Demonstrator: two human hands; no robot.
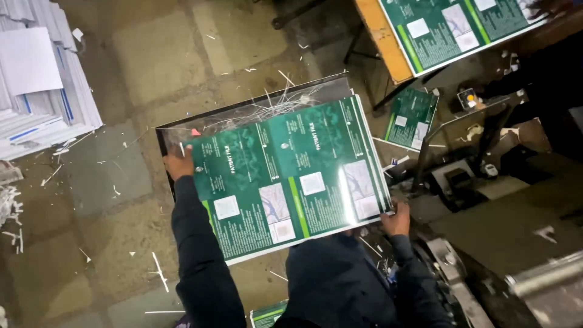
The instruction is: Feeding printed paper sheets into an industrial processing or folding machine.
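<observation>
Holding a big glossy green printed sheet out flat in front of the body, one hand on each end. The left hand has the far-left edge of it, fingers curled over the top edge near the corner and pinched shut on the sheet. The right hand is down at the lower-right corner, fingers wrapped under and clamped on that edge too, so the sheet spans the whole gap between the two hands. It's tilted a bit, right end sitting lower in the view. Both arms are in dark sleeves.

The sheet is laminated, and a clear shiny strip of film sticks out past its upper edge, catching the light.

Underneath is a concrete floor littered with thin white paper trimmings. Off to the upper left there's a stack of white paper sheets. Up top right, another green printed sheet lies on an orange-edged table, and a smaller green sheet sits lower down just beside it. Lower right is some dark metal machine; can't tell exactly what kind from here.
</observation>
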